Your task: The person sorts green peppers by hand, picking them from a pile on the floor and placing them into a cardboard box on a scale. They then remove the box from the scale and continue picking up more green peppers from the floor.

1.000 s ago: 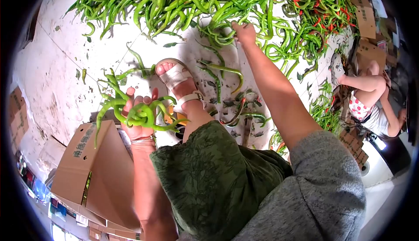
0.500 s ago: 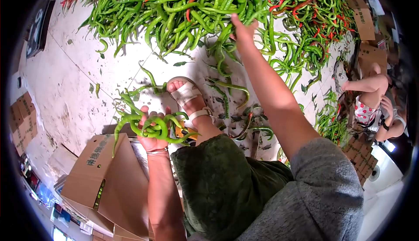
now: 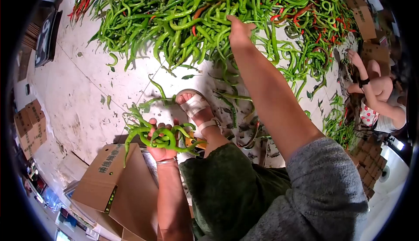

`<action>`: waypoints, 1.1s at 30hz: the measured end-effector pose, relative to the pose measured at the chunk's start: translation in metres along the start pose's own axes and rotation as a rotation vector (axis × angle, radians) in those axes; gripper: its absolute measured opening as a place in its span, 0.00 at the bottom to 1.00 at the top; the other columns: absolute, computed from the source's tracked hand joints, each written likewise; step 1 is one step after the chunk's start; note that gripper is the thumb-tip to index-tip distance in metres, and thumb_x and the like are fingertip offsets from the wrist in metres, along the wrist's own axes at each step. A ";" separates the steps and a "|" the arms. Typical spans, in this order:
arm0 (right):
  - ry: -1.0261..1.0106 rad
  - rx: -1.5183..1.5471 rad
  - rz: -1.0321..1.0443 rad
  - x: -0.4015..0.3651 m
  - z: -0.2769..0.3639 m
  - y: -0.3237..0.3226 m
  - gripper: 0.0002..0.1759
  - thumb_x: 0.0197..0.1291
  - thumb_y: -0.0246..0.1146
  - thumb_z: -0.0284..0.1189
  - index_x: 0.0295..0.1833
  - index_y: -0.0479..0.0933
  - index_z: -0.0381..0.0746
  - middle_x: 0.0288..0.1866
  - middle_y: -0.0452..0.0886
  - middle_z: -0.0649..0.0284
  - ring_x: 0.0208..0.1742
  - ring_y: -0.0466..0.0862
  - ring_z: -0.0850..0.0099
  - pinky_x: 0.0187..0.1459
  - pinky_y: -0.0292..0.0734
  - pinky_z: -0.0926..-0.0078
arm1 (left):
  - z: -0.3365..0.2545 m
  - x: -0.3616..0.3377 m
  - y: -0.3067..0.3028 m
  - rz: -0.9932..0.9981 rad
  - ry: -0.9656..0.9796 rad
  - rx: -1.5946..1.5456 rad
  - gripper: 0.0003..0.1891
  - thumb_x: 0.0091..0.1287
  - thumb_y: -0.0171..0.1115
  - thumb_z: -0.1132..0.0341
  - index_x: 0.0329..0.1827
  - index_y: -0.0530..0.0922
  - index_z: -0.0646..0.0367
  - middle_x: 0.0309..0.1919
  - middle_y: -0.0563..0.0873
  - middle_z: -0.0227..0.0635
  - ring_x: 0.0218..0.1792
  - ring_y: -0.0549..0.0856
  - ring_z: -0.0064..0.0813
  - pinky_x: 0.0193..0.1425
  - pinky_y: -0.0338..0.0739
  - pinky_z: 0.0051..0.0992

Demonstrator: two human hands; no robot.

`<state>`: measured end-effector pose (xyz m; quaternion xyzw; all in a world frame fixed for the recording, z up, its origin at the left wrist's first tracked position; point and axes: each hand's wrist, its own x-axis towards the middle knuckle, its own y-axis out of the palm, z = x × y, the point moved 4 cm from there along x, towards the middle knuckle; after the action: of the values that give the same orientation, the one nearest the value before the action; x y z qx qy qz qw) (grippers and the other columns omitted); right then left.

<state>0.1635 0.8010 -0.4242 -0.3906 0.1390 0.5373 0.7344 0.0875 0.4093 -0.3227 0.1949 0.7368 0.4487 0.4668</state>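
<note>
Head view: cradled slender, curled green peppers point(image 3: 139, 129) in upturned left hand point(image 3: 161, 154); reached with right hand point(image 3: 240, 33) to glossy green-and-red pepper heap point(image 3: 187, 22), with unclear grasp; needed light pinching and level left palm.

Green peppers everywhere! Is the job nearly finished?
Not nearly, it seems. Some may be boxed: green shows through a slot in the cardboard box, but its contents are hidden. The left hand holds a bunch of green peppers; the right hand reaches over the big pile. That whole pile looks left, plus loose peppers on the floor.
</note>
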 end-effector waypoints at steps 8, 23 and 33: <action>-0.309 0.371 0.309 0.032 -0.050 -0.035 0.50 0.42 0.70 0.24 0.70 0.49 0.35 0.56 0.71 0.50 0.51 0.76 0.60 0.49 0.74 0.61 | -0.001 -0.010 -0.002 0.029 0.022 0.075 0.09 0.67 0.54 0.62 0.47 0.73 0.52 0.26 0.80 0.25 0.36 0.82 0.26 0.66 0.62 0.42; -0.190 -0.141 0.005 -0.027 -0.003 -0.002 0.57 0.33 0.76 0.42 0.66 0.52 0.34 0.61 0.67 0.41 0.61 0.70 0.49 0.62 0.64 0.64 | -0.006 -0.013 -0.005 -0.046 0.049 -0.002 0.12 0.68 0.51 0.61 0.51 0.71 0.55 0.27 0.79 0.33 0.33 0.79 0.32 0.61 0.67 0.47; -0.423 0.497 0.249 -0.005 -0.042 -0.062 0.44 0.39 0.68 0.20 0.66 0.59 0.31 0.48 0.78 0.55 0.44 0.78 0.65 0.48 0.72 0.71 | -0.015 -0.019 -0.006 -0.048 0.058 0.087 0.13 0.61 0.58 0.64 0.50 0.77 0.49 0.29 0.83 0.24 0.32 0.82 0.25 0.67 0.62 0.43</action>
<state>0.2264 0.7597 -0.4226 -0.0601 0.1568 0.6416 0.7485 0.0844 0.3851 -0.3153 0.1841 0.7733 0.4103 0.4470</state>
